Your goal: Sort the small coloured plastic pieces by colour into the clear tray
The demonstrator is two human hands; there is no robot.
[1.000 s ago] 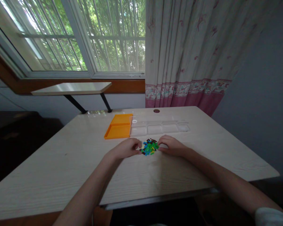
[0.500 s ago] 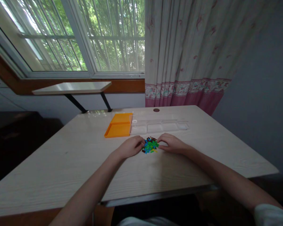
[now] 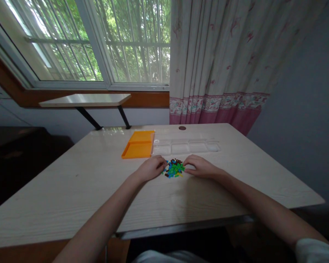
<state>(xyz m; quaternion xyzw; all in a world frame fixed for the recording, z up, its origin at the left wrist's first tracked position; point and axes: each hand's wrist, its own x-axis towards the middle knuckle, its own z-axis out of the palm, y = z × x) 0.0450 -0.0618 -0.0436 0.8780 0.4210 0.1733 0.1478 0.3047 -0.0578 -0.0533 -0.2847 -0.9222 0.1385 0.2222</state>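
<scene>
A heap of small building bricks [image 3: 176, 169], mostly green with blue, dark brown and a few yellow pieces, lies on the table between my hands. At the heap's left edge is my left hand [image 3: 151, 168], its fingers curled together; whether a brick is inside them I cannot make out. My right hand [image 3: 199, 166] rests on the table at the right edge, thumb and forefinger apart beside the green bricks.
Beyond my left hand lies an opened orange plastic case [image 3: 138, 150]. A clear compartment tray [image 3: 171, 148] stretches to its right. The pale wooden table [image 3: 98, 197] has a round cable hole [image 3: 182, 128] near its back edge and a small raised shelf [image 3: 84, 100] at the back left.
My left hand has drawn slightly left, away from the heap, showing more of its left edge. My right hand stays in nearly the same place.
</scene>
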